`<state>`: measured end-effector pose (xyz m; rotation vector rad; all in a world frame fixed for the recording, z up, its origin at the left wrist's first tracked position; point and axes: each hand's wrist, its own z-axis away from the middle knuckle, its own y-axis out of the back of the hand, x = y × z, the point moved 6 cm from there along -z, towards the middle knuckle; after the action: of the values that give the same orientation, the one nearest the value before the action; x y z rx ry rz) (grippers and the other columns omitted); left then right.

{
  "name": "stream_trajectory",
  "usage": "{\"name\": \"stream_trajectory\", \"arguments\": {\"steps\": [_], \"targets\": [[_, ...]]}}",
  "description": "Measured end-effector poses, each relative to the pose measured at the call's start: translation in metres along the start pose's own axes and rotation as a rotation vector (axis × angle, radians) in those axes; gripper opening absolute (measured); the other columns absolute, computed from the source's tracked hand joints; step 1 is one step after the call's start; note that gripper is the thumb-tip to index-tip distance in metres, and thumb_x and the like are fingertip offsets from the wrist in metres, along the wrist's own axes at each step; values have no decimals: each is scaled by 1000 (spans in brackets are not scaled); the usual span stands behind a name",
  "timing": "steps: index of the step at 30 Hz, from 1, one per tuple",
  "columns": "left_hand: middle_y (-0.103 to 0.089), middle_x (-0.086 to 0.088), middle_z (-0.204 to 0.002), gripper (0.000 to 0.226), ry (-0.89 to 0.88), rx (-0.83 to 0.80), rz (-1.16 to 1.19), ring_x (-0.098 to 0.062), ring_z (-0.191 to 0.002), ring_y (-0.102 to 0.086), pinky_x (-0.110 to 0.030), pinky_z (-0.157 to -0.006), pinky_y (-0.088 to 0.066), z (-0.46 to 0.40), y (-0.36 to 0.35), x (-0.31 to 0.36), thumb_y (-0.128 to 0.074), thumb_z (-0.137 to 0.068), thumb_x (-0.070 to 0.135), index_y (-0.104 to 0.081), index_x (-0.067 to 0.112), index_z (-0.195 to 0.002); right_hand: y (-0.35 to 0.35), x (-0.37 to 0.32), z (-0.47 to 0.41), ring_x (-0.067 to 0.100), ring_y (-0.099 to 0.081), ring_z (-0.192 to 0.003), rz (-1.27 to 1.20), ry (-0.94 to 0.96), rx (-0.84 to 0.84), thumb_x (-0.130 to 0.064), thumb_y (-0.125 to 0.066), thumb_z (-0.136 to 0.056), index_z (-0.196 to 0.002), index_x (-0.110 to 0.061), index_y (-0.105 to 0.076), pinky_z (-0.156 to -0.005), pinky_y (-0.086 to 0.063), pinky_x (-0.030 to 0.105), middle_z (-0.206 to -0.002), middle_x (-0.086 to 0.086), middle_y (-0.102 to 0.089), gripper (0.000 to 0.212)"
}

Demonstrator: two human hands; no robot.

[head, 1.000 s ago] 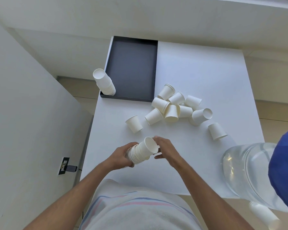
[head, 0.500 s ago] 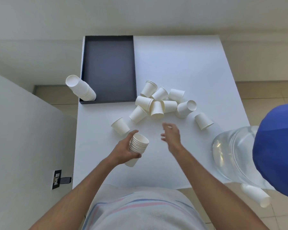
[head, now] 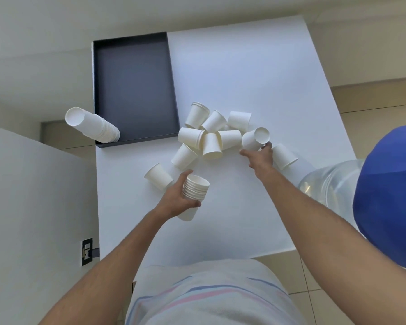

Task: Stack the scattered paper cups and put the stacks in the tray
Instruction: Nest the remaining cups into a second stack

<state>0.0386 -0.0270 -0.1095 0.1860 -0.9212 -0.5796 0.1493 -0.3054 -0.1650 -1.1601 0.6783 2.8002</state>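
My left hand (head: 177, 198) grips a stack of white paper cups (head: 195, 192) above the near middle of the white table (head: 256, 76). My right hand (head: 259, 156) reaches out to a loose cup (head: 256, 138) lying on its side, with fingers touching both of its sides. A pile of several loose cups (head: 211, 134) lies left of that cup. One more cup (head: 285, 156) lies right of my right hand, another (head: 158, 175) left of my left hand. A finished stack (head: 92, 125) leans in the near left corner of the black tray (head: 134, 87).
A large clear water bottle with a blue cap (head: 333, 181) stands at the table's right edge. A wall with a socket (head: 87, 252) runs along the left. The table's left edge is beside the tray.
My right hand has let go of the held stack and reached forward right to the loose cup. My left hand has kept the stack, tilting it upright.
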Motion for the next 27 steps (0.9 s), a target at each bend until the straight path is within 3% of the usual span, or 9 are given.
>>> {"name": "stream_trajectory", "arguments": {"steps": [2,7,15,20,27], "targets": [[-56,-1,-118,98,12,18,10,-23,-104,-55,-41,-89,-49,-2,0,1,-80,-55,32,-31,42,-139,-1,3,-9,28,-58,-111,52,23,-1,-42,-79,-38,-134,-22,-38,-88,-55,50,-128,3,-50,106],[-55,0,-122,97,19,44,81,-20,-107,-54,-33,-87,-45,0,-2,2,-82,-61,24,-31,35,-143,-1,7,-17,25,-58,-110,75,82,-2,-29,-83,-54,-126,-21,-46,-88,-51,38,-122,3,-58,81],[-55,3,-121,96,57,5,49,-21,-108,-54,-37,-92,-48,17,-8,-11,-82,-67,18,-28,44,-142,2,-4,-17,23,-58,-109,125,188,67,-34,-81,-63,-127,-23,-49,-90,-50,36,-122,2,-59,73],[-55,2,-121,95,72,-10,4,-23,-107,-55,-39,-92,-49,22,-6,-17,-81,-65,24,-27,49,-139,6,0,2,28,-60,-105,188,218,98,-38,-79,-66,-117,-16,-49,-88,-50,41,-109,1,-62,62],[-53,0,-123,97,44,-36,-92,-25,-108,-53,-44,-94,-49,23,-2,-24,-81,-65,27,-25,47,-141,-1,26,57,25,-56,-104,335,358,51,-24,-81,-68,-118,-13,-48,-79,-37,27,-121,5,-49,61]]}}
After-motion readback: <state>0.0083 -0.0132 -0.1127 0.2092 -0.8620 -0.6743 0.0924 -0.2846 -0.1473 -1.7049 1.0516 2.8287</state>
